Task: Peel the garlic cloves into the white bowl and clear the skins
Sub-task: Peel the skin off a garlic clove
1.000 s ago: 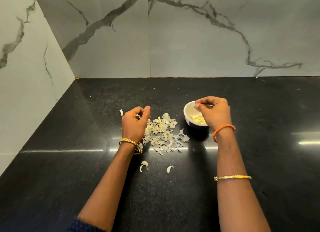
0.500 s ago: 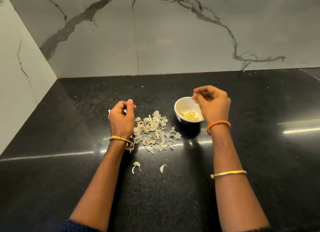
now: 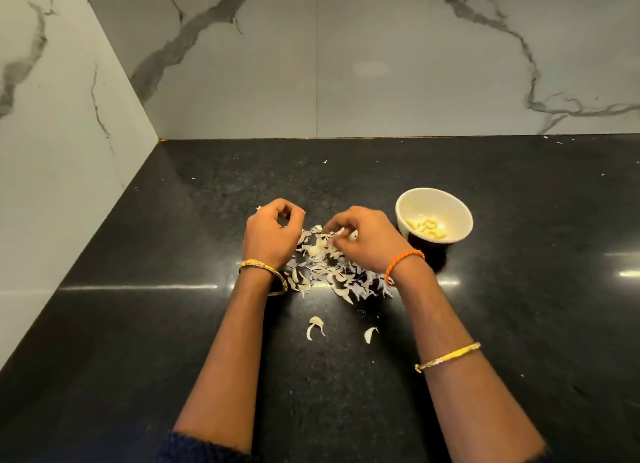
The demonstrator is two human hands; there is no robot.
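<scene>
While the right hand (image 3: 367, 243) is pinching something pale among the garlic skins (image 3: 329, 265), whether skin or clove cannot be told, the left hand (image 3: 272, 236) is curling beside the heap, its contents hidden. Peeled garlic cloves (image 3: 427, 227) are lying in the white bowl (image 3: 434, 217), just right of the heap. Gathering inward would serve best, judging by two stray skins (image 3: 315, 327) lying nearer. The black table (image 3: 519, 307) is offering broad open room; walls are closing the rear and left.
</scene>
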